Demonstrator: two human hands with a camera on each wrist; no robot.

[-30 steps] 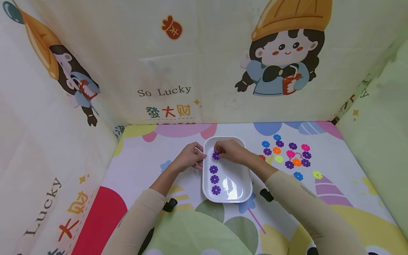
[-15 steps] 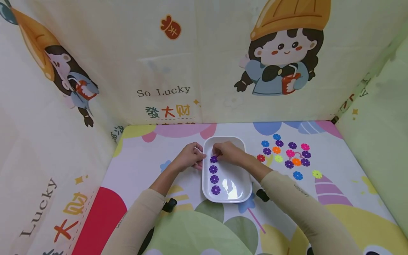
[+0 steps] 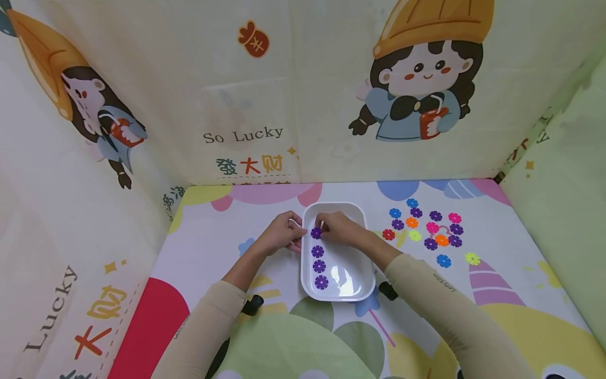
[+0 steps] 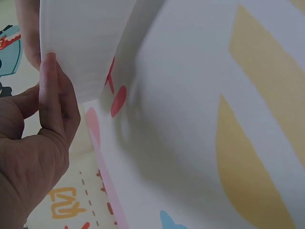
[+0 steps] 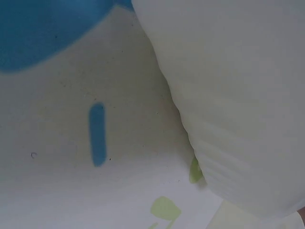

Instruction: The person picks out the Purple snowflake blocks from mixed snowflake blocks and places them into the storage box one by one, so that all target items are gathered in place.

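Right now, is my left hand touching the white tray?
Touching: the left wrist view shows your left hand with a fingertip set against the white tray.

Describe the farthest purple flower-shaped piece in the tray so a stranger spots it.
Find the white tray. Along its left side runs a column of four purple flower-shaped pieces. It is the farthest piece, the only one the right hand touches.
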